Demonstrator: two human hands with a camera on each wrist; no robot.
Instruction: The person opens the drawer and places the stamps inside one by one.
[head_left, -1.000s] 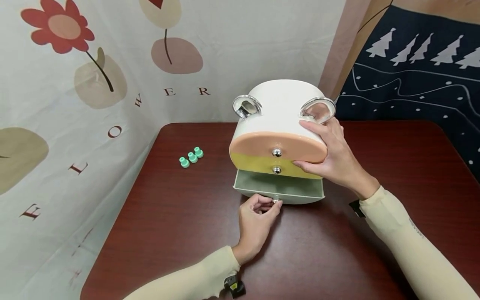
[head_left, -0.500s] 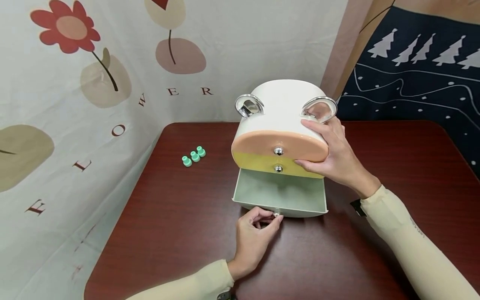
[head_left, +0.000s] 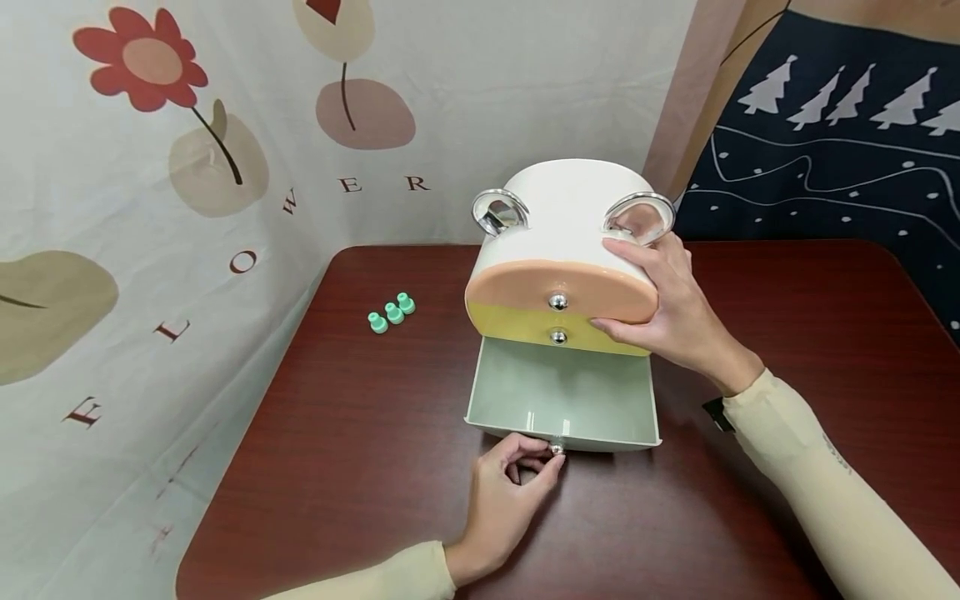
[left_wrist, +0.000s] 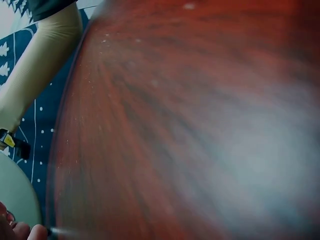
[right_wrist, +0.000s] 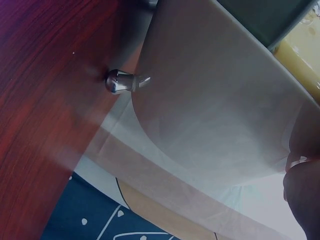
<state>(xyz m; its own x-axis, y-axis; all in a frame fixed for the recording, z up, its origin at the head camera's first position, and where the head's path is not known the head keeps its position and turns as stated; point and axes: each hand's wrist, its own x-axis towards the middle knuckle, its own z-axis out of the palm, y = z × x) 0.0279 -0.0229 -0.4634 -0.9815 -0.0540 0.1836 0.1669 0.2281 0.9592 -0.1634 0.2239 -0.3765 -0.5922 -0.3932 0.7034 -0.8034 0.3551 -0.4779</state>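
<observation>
A small drawer cabinet (head_left: 577, 208) with a white rounded body and two silver ear shapes stands on the table. Its orange top drawer front (head_left: 517, 287) and yellow middle front (head_left: 510, 325) are in place. The green bottom drawer (head_left: 562, 387) is pulled far out, and nothing shows inside it. My left hand (head_left: 502, 500) pinches the silver knob (head_left: 557, 449) of that drawer between thumb and fingers. With my right hand (head_left: 675, 317) I grip the cabinet's right side, thumb across the front and fingers by the right ear. The left wrist view catches only fingertips (left_wrist: 20, 231) beside the drawer front (left_wrist: 17, 187).
Three small mint-green pieces (head_left: 393, 313), like stubby pegs, stand in a row on the dark red table (head_left: 360, 467) left of the cabinet. A pale cloth (head_left: 480, 100) printed with flowers hangs behind, and a navy cloth (head_left: 817, 175) with white trees hangs at right.
My left hand has drawn the green drawer farther out toward me, holding its knob throughout. My right hand keeps its grip on the cabinet. The head view has shifted slightly.
</observation>
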